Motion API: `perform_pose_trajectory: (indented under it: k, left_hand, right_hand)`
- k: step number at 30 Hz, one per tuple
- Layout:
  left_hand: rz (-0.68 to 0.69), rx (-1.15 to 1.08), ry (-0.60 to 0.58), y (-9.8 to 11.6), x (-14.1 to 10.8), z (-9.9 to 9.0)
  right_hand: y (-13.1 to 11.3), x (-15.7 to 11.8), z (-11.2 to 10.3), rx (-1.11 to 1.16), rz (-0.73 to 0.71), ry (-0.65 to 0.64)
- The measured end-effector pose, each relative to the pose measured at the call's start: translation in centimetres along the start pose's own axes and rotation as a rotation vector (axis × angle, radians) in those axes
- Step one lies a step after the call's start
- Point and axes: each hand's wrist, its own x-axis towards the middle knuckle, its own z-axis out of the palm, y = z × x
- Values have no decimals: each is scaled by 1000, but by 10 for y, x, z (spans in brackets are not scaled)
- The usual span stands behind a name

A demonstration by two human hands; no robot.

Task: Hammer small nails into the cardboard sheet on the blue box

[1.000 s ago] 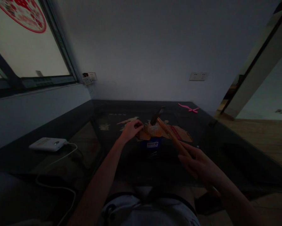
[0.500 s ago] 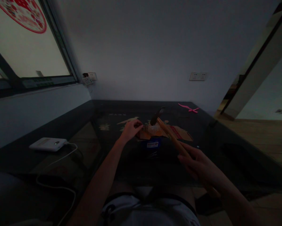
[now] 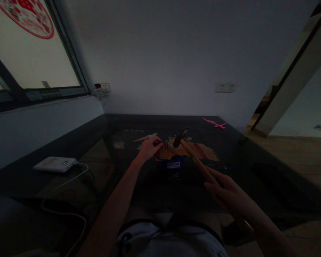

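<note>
The hammer [image 3: 199,164] had dipped slightly, its dark head lower over the cardboard [image 3: 173,152] on the counter [image 3: 160,189], apparently nearer contact. The right hand [image 3: 227,192] gripped its handle; whether the left hand [image 3: 148,147] pinched anything, I couldn't tell.

A dimly lit room, apparently in a home, is seen across a dark, glossy tabletop [image 3: 149,121] set against a plain pale wall [image 3: 160,60]. A domestic setting is suggested by the round red ornament [image 3: 26,16] displayed at the window [image 3: 37,64] on the left, by the sockets [image 3: 225,87] mounted on the wall and by the wood-toned floor [image 3: 286,151] glimpsed at right, where an opening [image 3: 261,103] is framed by walls.
</note>
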Motion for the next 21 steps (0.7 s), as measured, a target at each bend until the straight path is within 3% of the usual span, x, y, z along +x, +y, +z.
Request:
perform_pose_trajectory:
  k: [21]
  left_hand:
    - [-39,-78,-13,12,-2,-4]
  right_hand:
    - [16,-1,2,27,17,-12]
